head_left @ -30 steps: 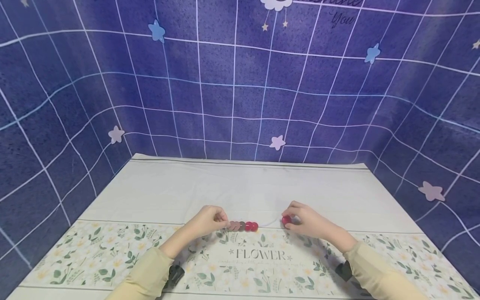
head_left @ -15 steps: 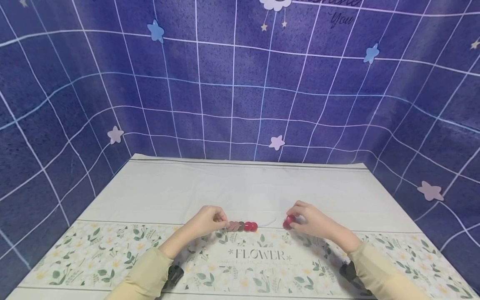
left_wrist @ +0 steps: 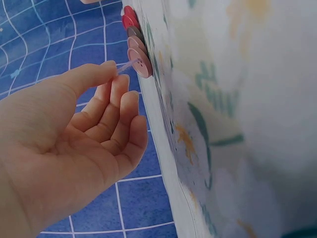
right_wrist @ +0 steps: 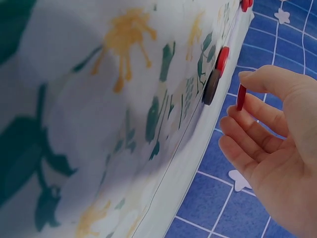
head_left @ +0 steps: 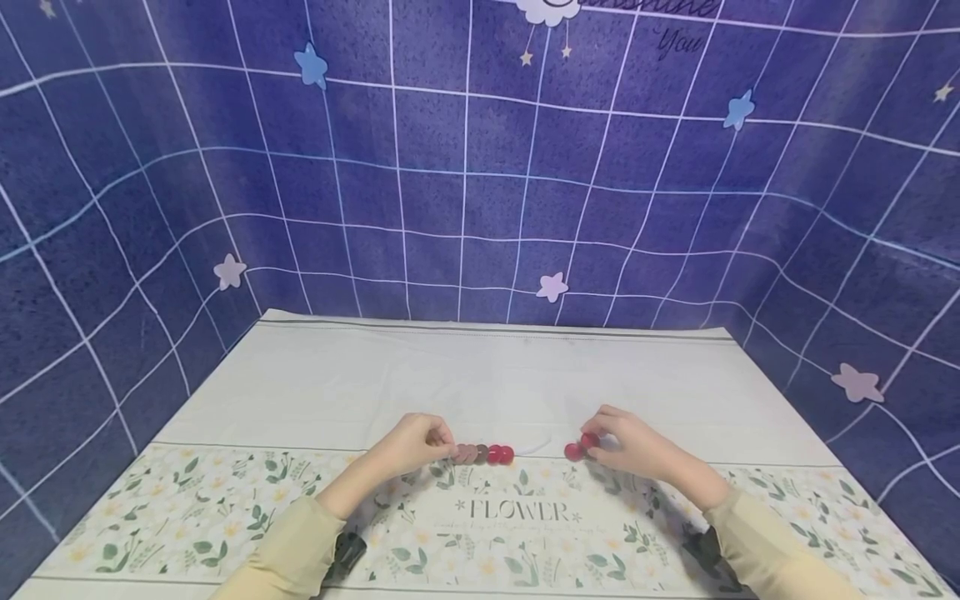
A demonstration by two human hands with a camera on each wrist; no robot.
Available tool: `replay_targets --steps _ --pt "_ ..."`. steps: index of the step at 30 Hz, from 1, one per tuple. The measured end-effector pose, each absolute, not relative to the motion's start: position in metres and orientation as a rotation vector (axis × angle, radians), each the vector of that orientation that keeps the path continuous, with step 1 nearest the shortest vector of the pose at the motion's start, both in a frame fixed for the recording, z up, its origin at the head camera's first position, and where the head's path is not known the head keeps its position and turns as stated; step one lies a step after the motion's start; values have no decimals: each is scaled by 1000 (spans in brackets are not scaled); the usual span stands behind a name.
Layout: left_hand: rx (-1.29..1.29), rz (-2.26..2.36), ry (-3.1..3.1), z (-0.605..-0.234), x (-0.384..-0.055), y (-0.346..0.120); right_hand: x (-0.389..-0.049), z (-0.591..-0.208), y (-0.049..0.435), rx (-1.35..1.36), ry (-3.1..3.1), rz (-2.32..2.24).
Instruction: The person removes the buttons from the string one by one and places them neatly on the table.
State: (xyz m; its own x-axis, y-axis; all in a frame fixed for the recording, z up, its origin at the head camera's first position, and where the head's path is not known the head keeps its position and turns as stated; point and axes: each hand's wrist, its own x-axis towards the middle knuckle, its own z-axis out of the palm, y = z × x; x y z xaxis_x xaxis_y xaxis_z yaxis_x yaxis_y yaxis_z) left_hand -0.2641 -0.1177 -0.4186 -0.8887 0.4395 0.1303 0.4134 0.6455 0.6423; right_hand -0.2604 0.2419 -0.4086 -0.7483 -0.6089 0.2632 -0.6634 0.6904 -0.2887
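Note:
Near the middle of the table, my left hand (head_left: 417, 438) pinches the end of a thin translucent cord (left_wrist: 128, 66) between thumb and forefinger. The cord runs through a row of round buttons: pink buttons (head_left: 467, 453) closest to the hand, then a dark grey-brown button (head_left: 482, 454), then red buttons (head_left: 501, 454). Beyond the row, the cord's free end (head_left: 534, 446) curves over the cloth. My right hand (head_left: 630, 442) holds a red button (right_wrist: 241, 97) between thumb and fingers. Close under it, a loose red button (right_wrist: 223, 59) and a dark brown button (right_wrist: 212, 87) lie on the cloth.
A white tablecloth (head_left: 450, 375) with a flower-print band (head_left: 300, 517) and the word FLOWER covers the table. Behind and at both sides hangs a blue curtain (head_left: 420, 200) with a white grid and stars. Dark wrist cameras (head_left: 347, 557) sit under the sleeves.
My right hand has drifted right with its red button, away from the cord's free end. A loose red button now shows clearly beside it. The left hand and the row have stayed put.

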Motion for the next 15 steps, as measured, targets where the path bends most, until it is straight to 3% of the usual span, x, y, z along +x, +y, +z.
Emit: replay_targets --steps 15 --pt "727 1084 2810 -419 -263 -118 -257 -406 252 1013 -2743 577"
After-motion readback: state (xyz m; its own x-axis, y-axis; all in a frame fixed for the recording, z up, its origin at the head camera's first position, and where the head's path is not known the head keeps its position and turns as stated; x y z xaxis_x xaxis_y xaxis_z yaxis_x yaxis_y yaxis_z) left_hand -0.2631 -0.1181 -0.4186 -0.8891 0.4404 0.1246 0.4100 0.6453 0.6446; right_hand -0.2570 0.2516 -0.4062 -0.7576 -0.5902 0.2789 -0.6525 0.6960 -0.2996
